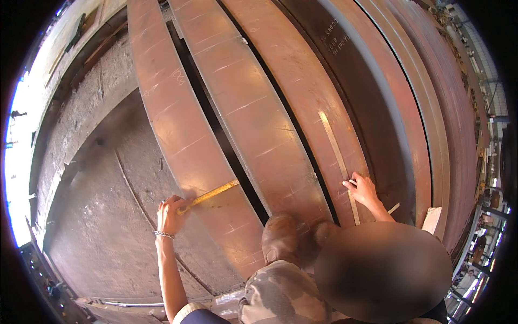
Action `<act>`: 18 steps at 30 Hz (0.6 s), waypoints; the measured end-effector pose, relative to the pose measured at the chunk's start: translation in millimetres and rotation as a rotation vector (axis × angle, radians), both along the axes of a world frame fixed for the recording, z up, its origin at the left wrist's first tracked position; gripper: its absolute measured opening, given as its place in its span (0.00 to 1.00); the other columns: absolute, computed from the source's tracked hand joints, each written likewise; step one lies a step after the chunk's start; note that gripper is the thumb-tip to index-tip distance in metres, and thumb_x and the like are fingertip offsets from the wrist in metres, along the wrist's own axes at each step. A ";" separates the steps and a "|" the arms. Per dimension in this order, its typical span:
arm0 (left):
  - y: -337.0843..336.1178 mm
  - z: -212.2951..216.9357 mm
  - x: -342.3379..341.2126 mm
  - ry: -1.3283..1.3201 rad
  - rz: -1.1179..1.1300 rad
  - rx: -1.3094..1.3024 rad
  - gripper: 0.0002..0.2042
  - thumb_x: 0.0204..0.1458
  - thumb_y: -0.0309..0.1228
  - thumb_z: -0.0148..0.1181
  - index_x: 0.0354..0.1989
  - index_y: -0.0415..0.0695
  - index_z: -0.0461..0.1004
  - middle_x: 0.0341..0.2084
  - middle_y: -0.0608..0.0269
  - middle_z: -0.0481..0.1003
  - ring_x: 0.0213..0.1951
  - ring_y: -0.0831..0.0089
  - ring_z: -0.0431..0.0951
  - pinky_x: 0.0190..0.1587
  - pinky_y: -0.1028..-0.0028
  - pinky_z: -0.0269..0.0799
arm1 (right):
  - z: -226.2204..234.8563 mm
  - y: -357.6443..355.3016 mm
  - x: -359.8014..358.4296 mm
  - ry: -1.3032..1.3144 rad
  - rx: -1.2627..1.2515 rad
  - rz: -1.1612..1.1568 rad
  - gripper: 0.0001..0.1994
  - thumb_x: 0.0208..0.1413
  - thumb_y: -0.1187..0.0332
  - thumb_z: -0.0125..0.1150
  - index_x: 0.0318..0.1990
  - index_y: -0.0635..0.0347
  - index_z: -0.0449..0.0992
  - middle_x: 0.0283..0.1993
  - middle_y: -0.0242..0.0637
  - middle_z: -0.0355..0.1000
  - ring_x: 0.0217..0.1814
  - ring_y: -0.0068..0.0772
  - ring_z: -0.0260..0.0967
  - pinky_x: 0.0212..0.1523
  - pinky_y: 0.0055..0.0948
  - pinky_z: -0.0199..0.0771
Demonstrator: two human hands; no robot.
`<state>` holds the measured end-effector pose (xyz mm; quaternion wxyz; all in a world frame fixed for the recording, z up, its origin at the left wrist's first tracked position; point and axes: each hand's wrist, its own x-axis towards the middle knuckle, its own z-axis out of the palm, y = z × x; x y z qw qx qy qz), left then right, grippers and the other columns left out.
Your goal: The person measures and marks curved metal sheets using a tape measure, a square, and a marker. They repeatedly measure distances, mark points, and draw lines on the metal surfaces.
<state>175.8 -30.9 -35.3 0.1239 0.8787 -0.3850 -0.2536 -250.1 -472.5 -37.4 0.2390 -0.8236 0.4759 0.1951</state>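
Now your left hand [171, 213] is closed on the near end of a yellow tape [211, 193], fingers curled over it at the outer edge of a curved rusty plate [186, 135]. From that grip the tape runs up and to the right, lying flat across the plate and ending near its far edge, just short of the dark gap [226, 146] that parts this plate from the next one. A metal bangle [164, 235] sits on your wrist just below the grip.

Well to the right of your hand, a second hand [362, 190], belonging to another person crouched beside you, presses down on a long steel rule [339, 164]. That rule lies on the third plate [313, 108], reaching away from those fingers toward the top of the view and a short way back toward the person. Whether that hand pinches the rule or only rests on it, you cannot tell.

Your right hand is out of view.

Between the two hands, below the middle plate [253, 119], sit two brown boots [280, 237]. Left of your grip lies rough grey floor [97, 216].
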 end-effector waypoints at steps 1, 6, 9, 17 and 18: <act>1.4 -1.1 0.8 0.036 0.030 -0.039 0.14 0.43 0.30 0.73 0.41 0.53 0.86 0.39 0.66 0.81 0.42 0.62 0.81 0.49 0.62 0.74 | 0.9 -0.5 1.9 -0.015 -0.024 0.018 0.20 0.59 0.51 0.67 0.35 0.60 0.72 0.28 0.50 0.77 0.34 0.59 0.77 0.36 0.52 0.73; 7.2 -5.4 3.6 0.127 0.072 -0.160 0.12 0.45 0.32 0.73 0.40 0.52 0.85 0.39 0.63 0.80 0.38 0.57 0.83 0.43 0.61 0.79 | 0.6 -1.7 6.0 0.044 -0.046 0.029 0.21 0.59 0.50 0.67 0.33 0.61 0.72 0.27 0.49 0.77 0.34 0.58 0.77 0.37 0.50 0.73; 10.0 -6.9 2.6 0.135 0.093 -0.115 0.10 0.46 0.32 0.72 0.38 0.52 0.86 0.39 0.63 0.80 0.38 0.58 0.83 0.43 0.62 0.79 | -2.0 -5.5 5.4 0.101 -0.013 0.022 0.22 0.58 0.48 0.67 0.36 0.62 0.75 0.31 0.51 0.78 0.38 0.58 0.78 0.40 0.50 0.74; 4.0 -8.4 3.2 0.096 0.111 -0.103 0.07 0.44 0.32 0.73 0.33 0.50 0.85 0.35 0.64 0.81 0.35 0.58 0.83 0.40 0.62 0.78 | 2.0 -11.6 8.7 0.168 0.007 0.111 0.25 0.59 0.45 0.65 0.42 0.63 0.78 0.40 0.57 0.79 0.47 0.62 0.77 0.46 0.53 0.76; 2.8 -9.0 4.0 0.101 0.117 -0.124 0.07 0.44 0.33 0.73 0.32 0.49 0.85 0.34 0.65 0.81 0.35 0.58 0.82 0.40 0.62 0.78 | 3.5 -13.2 10.9 0.205 0.034 0.111 0.25 0.59 0.45 0.65 0.42 0.63 0.78 0.40 0.58 0.79 0.47 0.62 0.77 0.46 0.53 0.76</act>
